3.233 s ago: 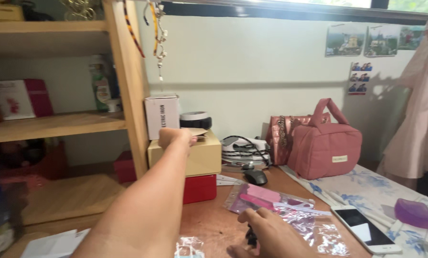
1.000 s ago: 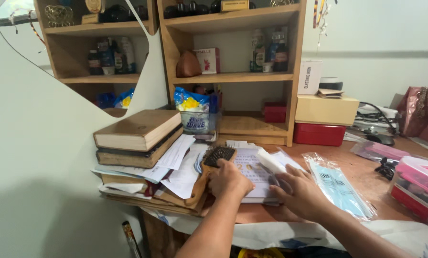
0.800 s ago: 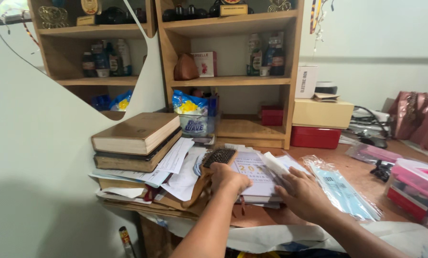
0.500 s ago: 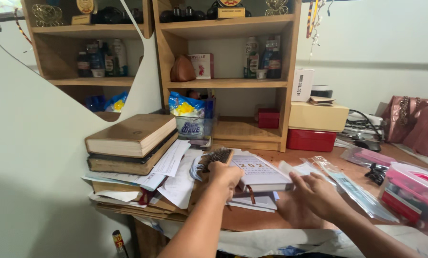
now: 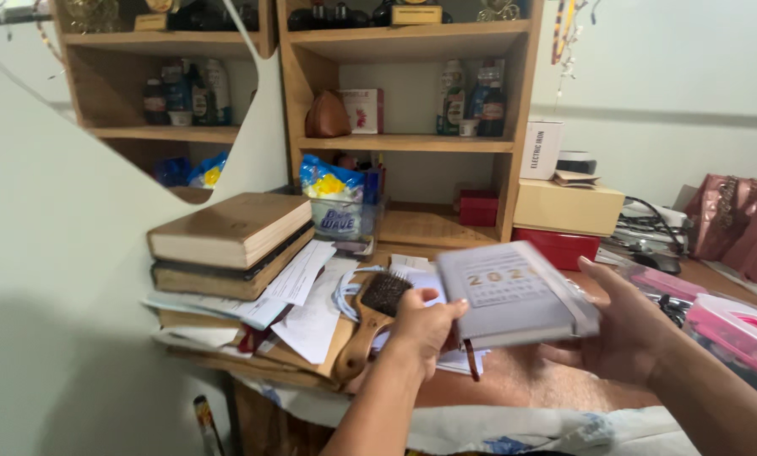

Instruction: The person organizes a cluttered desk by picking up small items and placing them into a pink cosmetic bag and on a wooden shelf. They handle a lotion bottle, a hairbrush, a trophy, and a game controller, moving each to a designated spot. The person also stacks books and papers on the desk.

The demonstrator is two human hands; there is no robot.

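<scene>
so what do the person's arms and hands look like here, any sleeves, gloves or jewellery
Both forearms are bare as far as the frame shows, with no sleeve edge in view. The left hand and right hand wear no gloves. No ring, watch or bracelet shows on the parts visible, though the picture is motion-blurred, so fine detail such as nails cannot be made out.

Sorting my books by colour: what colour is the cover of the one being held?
Pale grey book, blurred, seen in the head view.
</scene>
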